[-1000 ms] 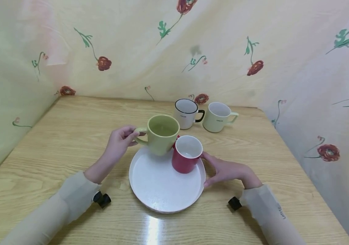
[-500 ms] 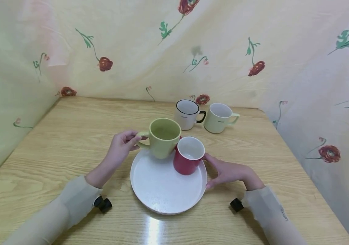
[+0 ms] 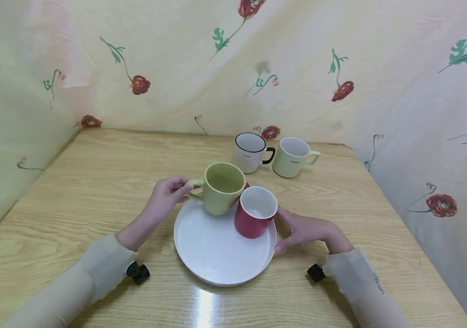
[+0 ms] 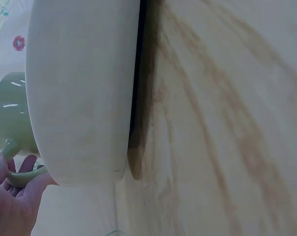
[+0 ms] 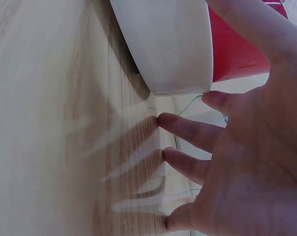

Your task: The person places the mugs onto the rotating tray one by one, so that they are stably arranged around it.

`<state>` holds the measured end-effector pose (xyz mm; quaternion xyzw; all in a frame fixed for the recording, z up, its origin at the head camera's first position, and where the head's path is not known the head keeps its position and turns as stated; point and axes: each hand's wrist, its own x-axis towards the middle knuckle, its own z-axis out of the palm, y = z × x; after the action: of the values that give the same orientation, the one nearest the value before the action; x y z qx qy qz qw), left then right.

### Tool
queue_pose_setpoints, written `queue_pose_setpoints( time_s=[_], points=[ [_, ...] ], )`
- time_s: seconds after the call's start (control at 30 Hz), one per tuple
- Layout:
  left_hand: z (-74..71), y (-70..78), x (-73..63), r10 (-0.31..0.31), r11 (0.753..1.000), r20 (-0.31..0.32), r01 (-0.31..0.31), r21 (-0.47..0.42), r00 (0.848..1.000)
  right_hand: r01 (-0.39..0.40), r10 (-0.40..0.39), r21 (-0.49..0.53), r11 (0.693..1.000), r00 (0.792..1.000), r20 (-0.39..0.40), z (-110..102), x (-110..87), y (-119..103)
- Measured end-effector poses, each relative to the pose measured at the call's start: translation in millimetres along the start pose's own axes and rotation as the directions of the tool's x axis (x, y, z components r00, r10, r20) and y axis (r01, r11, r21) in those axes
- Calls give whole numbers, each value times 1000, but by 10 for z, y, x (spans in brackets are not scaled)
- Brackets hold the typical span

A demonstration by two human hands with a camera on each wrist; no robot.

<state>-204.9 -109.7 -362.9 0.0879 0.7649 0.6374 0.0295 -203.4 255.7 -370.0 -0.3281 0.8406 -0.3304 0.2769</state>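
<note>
My left hand [image 3: 170,192] grips the handle of a yellow-green mug [image 3: 220,198]; in the left wrist view its fingers curl round that handle [image 4: 24,178]. The mug is upright above the back of a round white tray [image 3: 213,255], and its base looks to be on the tray. Beside it, a red mug with a white inside [image 3: 253,222] stands at the tray's back right, close to or touching the green one. My right hand [image 3: 308,231] is at the tray's right rim, thumb and fingers spread, close to the red mug. The right wrist view shows its fingers [image 5: 192,130] extended.
Behind the tray stand a white mug with a black rim and handle [image 3: 246,157] and a pale green mug [image 3: 288,161], both on the wooden table [image 3: 73,191]. A flowered cloth [image 3: 176,68] hangs along the back and sides.
The yellow-green mug has shifted right and a little nearer with my left hand. The red mug has moved slightly right and nearer too. My right hand has hardly moved.
</note>
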Motion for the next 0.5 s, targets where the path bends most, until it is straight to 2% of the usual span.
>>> queue_pose_setpoints(
  time_s=[0.27, 0.5],
  points=[
    [-19, -7, 3, -50, 999, 27, 50, 2, 998, -8, 8, 11, 1000, 1000, 4, 3, 1, -17],
    [-28, -14, 45, -75, 997, 92, 76, -6, 993, 0, 0, -10, 1000, 1000, -12, 9, -5, -10]
  ],
)
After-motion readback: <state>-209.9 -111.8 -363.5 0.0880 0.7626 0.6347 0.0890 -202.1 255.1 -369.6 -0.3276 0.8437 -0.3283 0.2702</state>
